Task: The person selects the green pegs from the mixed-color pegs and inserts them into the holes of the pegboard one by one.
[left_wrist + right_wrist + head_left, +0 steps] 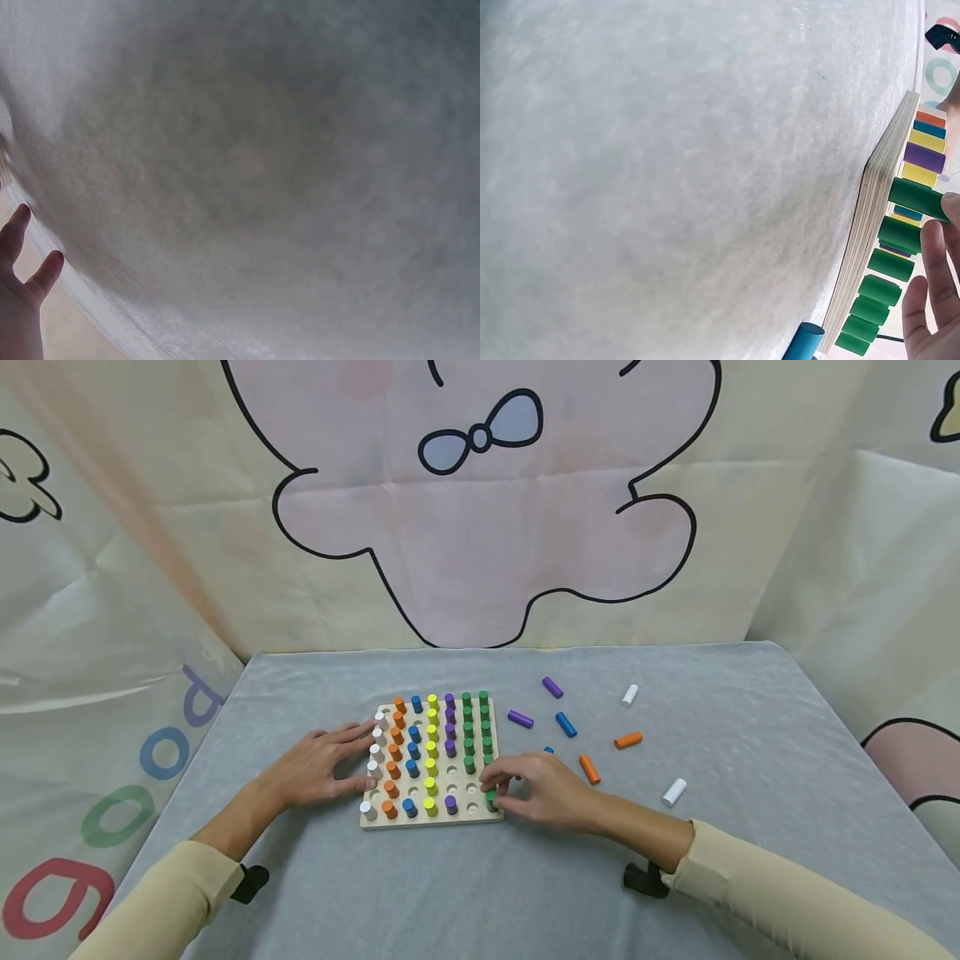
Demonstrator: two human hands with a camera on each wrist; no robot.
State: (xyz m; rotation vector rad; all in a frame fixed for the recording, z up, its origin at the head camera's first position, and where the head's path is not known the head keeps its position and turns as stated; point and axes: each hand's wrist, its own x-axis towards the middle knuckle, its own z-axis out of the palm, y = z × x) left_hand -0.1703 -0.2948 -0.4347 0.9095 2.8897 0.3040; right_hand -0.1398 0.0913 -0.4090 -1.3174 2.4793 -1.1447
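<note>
A wooden pegboard (431,825) lies on the table, with columns of white, orange, blue, yellow, purple and green pegs. My right hand (551,789) is over its near right corner, thumb and index finger pinching a green peg (491,802) that stands in the corner position. The right wrist view shows the thumb at the top of that green peg (917,198), beside a row of other green ones. Along the board's left edge, my left hand (318,767) rests with fingers extended, near the white pegs (373,768). Bare holes show in the blue, purple and inner green columns.
Loose pegs lie right of the board: purple (552,687), blue (566,724), orange (628,740) and white (674,792) ones. Another blue peg (549,749) is partly hidden behind my right hand. Grey cloth (450,893) covers the table; a printed curtain (480,543) hangs behind.
</note>
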